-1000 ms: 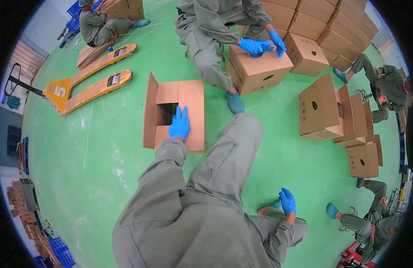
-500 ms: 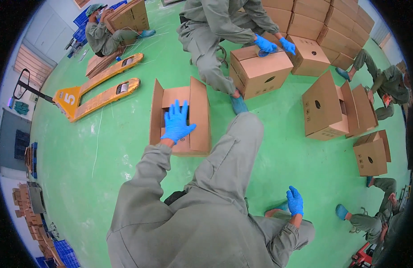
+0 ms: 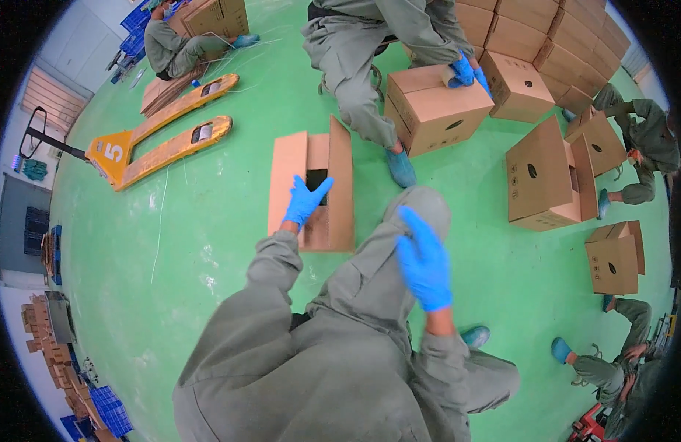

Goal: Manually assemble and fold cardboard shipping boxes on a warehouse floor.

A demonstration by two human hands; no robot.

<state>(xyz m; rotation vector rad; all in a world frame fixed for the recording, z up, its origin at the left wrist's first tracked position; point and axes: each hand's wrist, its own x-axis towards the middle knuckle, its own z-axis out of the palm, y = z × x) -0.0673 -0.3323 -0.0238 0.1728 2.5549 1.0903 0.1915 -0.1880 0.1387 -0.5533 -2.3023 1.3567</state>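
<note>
An opened brown carton [image 3: 341, 188] stands on the green floor in front of my bent knee. Its left flap is folded outward, its right flap stands up, and a dark gap shows inside. My left hand [image 3: 305, 202], in a blue glove, is at the carton's opening with thumb and fingers spread; whether it touches the inner flaps I cannot tell. In front of my knee is my right hand [image 3: 426, 261], also gloved in blue. Its fingers are stretched out and nothing is in it.
Ahead, a seated co-worker's gloved hands [image 3: 467, 72] rest on a closed carton [image 3: 440, 110]. Another open carton [image 3: 543, 180] stands to the right, near a smaller one [image 3: 613, 258]. A yellow pallet jack [image 3: 116, 156] is at left; stacked cartons [image 3: 528, 29] fill the back right.
My right hand has risen from the lower right to my knee. My left hand has dropped lower into the carton's opening and shifted right. The carton's left flap now leans outward.
</note>
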